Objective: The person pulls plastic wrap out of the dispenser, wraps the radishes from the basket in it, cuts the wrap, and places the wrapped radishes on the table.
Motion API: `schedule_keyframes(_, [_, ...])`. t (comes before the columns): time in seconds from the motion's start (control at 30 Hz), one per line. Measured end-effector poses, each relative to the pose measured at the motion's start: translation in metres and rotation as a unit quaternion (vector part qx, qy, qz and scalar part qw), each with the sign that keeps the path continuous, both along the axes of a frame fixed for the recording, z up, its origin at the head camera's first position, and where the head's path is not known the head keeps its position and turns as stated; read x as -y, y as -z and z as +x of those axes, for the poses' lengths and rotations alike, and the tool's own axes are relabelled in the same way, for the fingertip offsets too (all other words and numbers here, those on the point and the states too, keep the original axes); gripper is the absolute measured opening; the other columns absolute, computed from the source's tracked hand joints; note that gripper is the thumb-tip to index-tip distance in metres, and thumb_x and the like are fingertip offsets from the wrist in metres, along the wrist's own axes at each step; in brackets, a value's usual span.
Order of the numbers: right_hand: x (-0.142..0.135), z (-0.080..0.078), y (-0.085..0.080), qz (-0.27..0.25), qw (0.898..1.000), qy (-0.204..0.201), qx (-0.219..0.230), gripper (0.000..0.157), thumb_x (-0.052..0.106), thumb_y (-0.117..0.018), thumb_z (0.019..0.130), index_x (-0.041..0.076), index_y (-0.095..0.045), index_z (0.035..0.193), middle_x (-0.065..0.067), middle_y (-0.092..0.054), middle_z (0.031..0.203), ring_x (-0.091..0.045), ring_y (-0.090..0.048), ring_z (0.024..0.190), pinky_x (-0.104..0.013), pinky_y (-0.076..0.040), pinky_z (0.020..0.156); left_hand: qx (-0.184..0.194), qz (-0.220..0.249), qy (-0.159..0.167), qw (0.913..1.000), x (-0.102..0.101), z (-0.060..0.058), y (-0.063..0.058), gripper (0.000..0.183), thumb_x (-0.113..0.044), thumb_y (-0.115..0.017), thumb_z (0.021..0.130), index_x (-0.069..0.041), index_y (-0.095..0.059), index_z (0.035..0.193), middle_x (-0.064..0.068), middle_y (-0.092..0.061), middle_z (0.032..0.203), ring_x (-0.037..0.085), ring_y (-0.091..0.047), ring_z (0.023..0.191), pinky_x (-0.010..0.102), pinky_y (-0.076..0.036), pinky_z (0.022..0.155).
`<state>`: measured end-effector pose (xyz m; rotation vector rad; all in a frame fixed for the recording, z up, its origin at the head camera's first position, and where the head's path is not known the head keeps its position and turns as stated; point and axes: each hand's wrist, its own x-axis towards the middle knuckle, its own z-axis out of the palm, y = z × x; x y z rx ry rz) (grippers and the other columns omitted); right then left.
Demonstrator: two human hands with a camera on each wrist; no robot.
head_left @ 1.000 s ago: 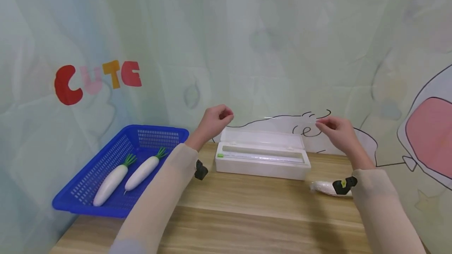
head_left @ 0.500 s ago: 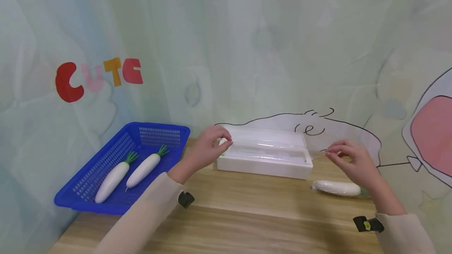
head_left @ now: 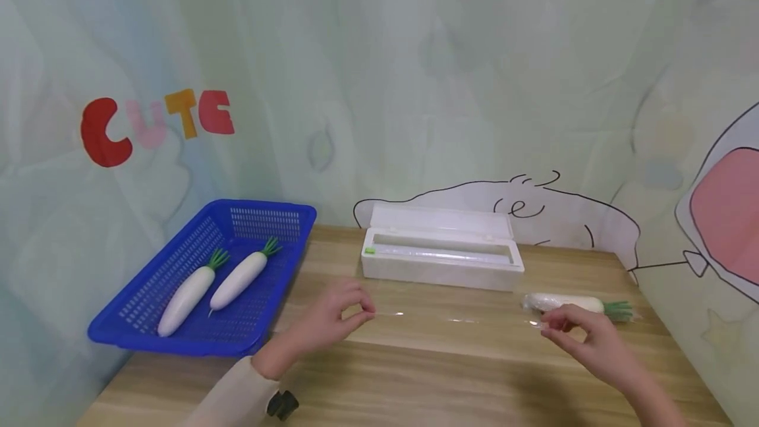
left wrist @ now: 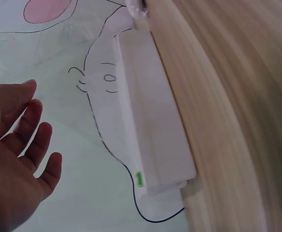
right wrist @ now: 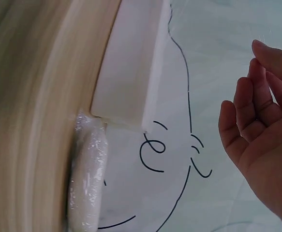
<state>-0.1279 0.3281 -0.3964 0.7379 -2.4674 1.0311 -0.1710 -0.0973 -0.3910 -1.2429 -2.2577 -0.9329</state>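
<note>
In the head view a sheet of clear cling film [head_left: 464, 320] stretches between my hands, showing mainly as thin glints along its edge. My left hand [head_left: 332, 316] pinches one corner between thumb and forefinger. The other corner is pinched by my right hand [head_left: 593, 342], which partly overlaps a film-wrapped white radish [head_left: 566, 302] with green leaf stubs. Behind the film stands a white cling film dispenser [head_left: 441, 274], its lid raised and a roll visible inside. The wrist views show thumb and forefinger together on my left hand [left wrist: 20, 154] and right hand [right wrist: 261, 116].
A blue plastic basket [head_left: 160, 348] at the left holds two unwrapped white radishes, one nearer the left wall [head_left: 186, 298] and the other radish [head_left: 239, 281] beside it. The wooden table [head_left: 415, 381] meets a printed backdrop behind the dispenser.
Both hands have come down and toward me from above the dispenser, carrying the cling film out over the table front. The wrapped radish has come into fuller view, then been partly overlapped by the right hand.
</note>
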Motion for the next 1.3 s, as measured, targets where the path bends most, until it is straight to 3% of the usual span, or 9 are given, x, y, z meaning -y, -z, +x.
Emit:
schedule_keyframes(0.13, [-0.002,0.004,0.017,0.017,0.999,-0.004,0.027,0.019,0.006,-0.076,0.080,0.022,-0.066,0.084,0.006,-0.064,0.080,0.000,-0.055,0.076,-0.019,-0.045,0.065,-0.043,-0.026,0.005,0.9987,0.001,0.004,0.019,0.018,0.001,-0.077,0.073,-0.011,-0.065,0.077,-0.005,-0.061,0.076,0.011,-0.053,0.077,0.025,-0.044,0.070])
schedule_keyframes(0.23, [-0.003,0.003,0.029,0.022,0.998,-0.037,0.047,0.022,0.001,-0.074,0.080,0.022,-0.067,0.084,0.009,-0.063,0.081,0.000,-0.056,0.076,-0.021,-0.046,0.063,-0.041,-0.059,-0.009,0.9974,0.002,0.008,0.029,0.018,0.000,-0.078,0.072,-0.013,-0.066,0.077,-0.007,-0.061,0.076,0.010,-0.053,0.077,0.025,-0.044,0.070])
schedule_keyframes(0.37, [-0.004,-0.001,0.041,0.025,0.994,-0.076,0.079,0.018,0.001,-0.072,0.081,0.018,-0.067,0.083,0.012,-0.062,0.081,0.000,-0.055,0.075,-0.022,-0.047,0.061,0.043,-0.097,-0.018,0.9942,0.002,0.013,0.040,0.011,-0.002,-0.074,0.077,-0.012,-0.068,0.078,-0.007,-0.062,0.078,0.009,-0.054,0.079,0.027,-0.044,0.073])
schedule_keyframes(0.5, [-0.005,-0.005,0.050,0.031,0.987,-0.094,0.130,0.011,0.004,-0.070,0.084,0.014,-0.067,0.082,0.014,-0.062,0.081,0.001,-0.055,0.075,-0.022,-0.046,0.060,0.152,-0.119,-0.029,0.9807,0.000,0.014,0.052,0.005,-0.005,-0.071,0.082,-0.010,-0.070,0.082,-0.008,-0.061,0.085,0.008,-0.051,0.085,0.028,-0.045,0.079])
schedule_keyframes(0.6, [-0.006,-0.010,0.057,0.036,0.980,-0.104,0.163,0.007,0.008,-0.069,0.085,0.015,-0.067,0.083,0.014,-0.063,0.081,0.002,-0.055,0.075,-0.022,-0.046,0.060,0.185,-0.138,-0.044,0.9720,-0.003,0.013,0.062,0.004,-0.008,-0.070,0.083,-0.012,-0.070,0.083,-0.008,-0.060,0.091,0.007,-0.049,0.089,0.030,-0.045,0.084])
schedule_keyframes(0.7, [-0.007,-0.015,0.065,0.047,0.975,-0.117,0.185,0.005,0.009,-0.069,0.085,0.014,-0.068,0.084,0.012,-0.063,0.081,0.003,-0.054,0.076,-0.022,-0.045,0.060,0.185,-0.157,-0.053,0.9686,-0.005,0.010,0.068,0.004,-0.009,-0.070,0.082,-0.013,-0.069,0.082,-0.008,-0.061,0.094,0.008,-0.049,0.090,0.031,-0.045,0.085])
schedule_keyframes(0.93, [-0.002,-0.026,0.077,0.067,0.966,-0.147,0.201,0.004,0.008,-0.070,0.084,0.011,-0.068,0.085,0.010,-0.065,0.080,0.005,-0.053,0.074,-0.022,-0.046,0.062,0.200,-0.187,-0.052,0.9604,-0.005,0.003,0.070,0.003,-0.012,-0.071,0.082,-0.012,-0.069,0.080,-0.008,-0.062,0.085,0.007,-0.050,0.084,0.029,-0.044,0.080])
schedule_keyframes(1.13, [0.005,-0.028,0.080,0.089,0.959,-0.127,0.237,0.002,0.013,-0.070,0.085,0.011,-0.069,0.084,0.013,-0.064,0.082,0.006,-0.053,0.078,-0.023,-0.047,0.069,0.207,-0.197,-0.051,0.9569,-0.006,-0.001,0.074,0.004,-0.012,-0.070,0.083,-0.012,-0.069,0.079,-0.010,-0.060,0.080,0.005,-0.048,0.080,0.027,-0.043,0.077])
schedule_keyframes(1.3, [0.008,-0.026,0.077,0.083,0.955,-0.119,0.260,0.009,0.017,-0.070,0.086,0.007,-0.071,0.085,0.014,-0.064,0.082,0.006,-0.052,0.077,-0.022,-0.046,0.067,0.204,-0.200,-0.049,0.9572,-0.006,-0.003,0.075,0.006,-0.014,-0.069,0.085,-0.011,-0.072,0.081,-0.011,-0.060,0.077,0.005,-0.049,0.078,0.026,-0.044,0.075])
